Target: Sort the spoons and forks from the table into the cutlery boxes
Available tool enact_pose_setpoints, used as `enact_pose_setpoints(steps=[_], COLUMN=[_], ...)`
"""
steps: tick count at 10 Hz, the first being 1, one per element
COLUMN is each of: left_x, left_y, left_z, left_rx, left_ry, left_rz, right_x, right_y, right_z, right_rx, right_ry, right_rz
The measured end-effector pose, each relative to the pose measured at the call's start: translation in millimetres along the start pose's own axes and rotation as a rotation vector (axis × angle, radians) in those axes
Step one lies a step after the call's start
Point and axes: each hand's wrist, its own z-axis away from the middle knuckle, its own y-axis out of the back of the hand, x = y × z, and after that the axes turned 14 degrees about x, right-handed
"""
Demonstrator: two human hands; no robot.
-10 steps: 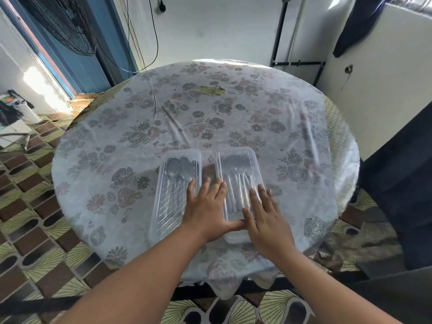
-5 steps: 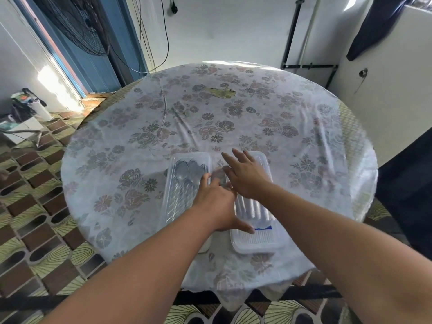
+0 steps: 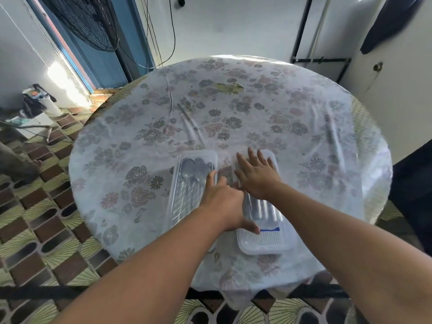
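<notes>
Pressing: right hand (image 3: 256, 175) lies flat on the far half of the right cutlery box (image 3: 266, 239), fingers (image 3: 251, 153) straight and spread toward 12 o'clock.
Bracing: left hand (image 3: 224, 202) sits between the two boxes, fingers extended along the inner edge of the left cutlery box (image 3: 182, 202), thumb reaching to 3 o'clock onto the right box near a blue mark (image 3: 270, 229); nothing is pinched.
Risk one: the thin clear lid could flex or pop loose under uneven palm pressure (a judgement, the plastic looks light).
Risk two: the right box sits near the 6 o'clock edge of the tabletop (image 3: 304, 136); a push toward the person on the glossy cover could slide it off.
Risk three: the left hand could nudge the neighbouring box askew, since the boxes lie just beside each other.
Spoons (image 3: 194, 169): grey metal, bowls bunched at the 12 o'clock end of the left box, handles running to 6 o'clock.
Forks (image 3: 261, 208): only pale handles show through the right box; the tines are hidden under the right hand.
Boxes: long, transparent, rounded corners, roughly parallel, at the near centre of the floral tabletop.
Loose cutlery: none visible outside the boxes, so sorting looks finished.
</notes>
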Motion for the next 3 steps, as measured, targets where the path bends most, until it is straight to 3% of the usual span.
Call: enact_pose_setpoints(steps=[1,2,3], left_x=[0.4,-8.8,-34.1], left_y=[4.3,5.9,20.2], left_z=[6.5,15.6,35.3], left_rx=[-0.030,0.007,0.177], left_ry=[0.030,0.071,0.246], left_rz=[0.046,0.167,0.524], right_x=[9.1,28.2,37.7], right_y=[2.0,29.3,92.0], right_z=[49.8,108.0,163.1], right_rx=[0.043,0.052,0.159], right_ry=[-0.037,-0.167,-0.355], right_rz=[-0.087,-0.404,-0.750])
